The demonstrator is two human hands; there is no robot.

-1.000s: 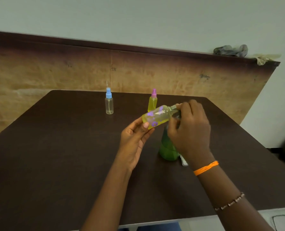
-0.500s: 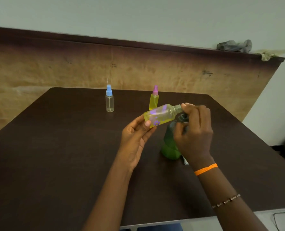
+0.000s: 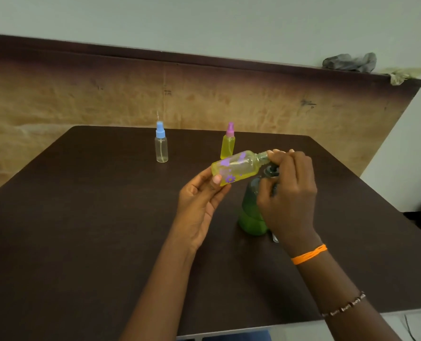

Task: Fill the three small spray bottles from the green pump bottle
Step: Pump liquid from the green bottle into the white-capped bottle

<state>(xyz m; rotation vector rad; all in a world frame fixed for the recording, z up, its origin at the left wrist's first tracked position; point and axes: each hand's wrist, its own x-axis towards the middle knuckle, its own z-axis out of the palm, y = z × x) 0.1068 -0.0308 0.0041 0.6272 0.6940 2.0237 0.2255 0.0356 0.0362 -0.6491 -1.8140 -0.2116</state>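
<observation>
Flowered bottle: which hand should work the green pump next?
Right. The right hand already sits at the green pump bottle, fingers at the flowered bottle neck beside the pump head. The left hand grips the flowered bottle's base, tilted, so it's occupied.

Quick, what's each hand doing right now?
Left hand: holds the flowered yellow plastic spray bottle, tilted.
Right hand: fingers curled at its threaded neck; grip unclear.

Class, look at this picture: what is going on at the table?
A person's left hand holds a small flowered spray bottle of yellow liquid, tilted and uncapped. The right hand is at its neck, above the green pump bottle. A pink-capped yellow spray bottle and a blue-capped clear spray bottle, seemingly empty, stand behind on the dark brown table.
</observation>
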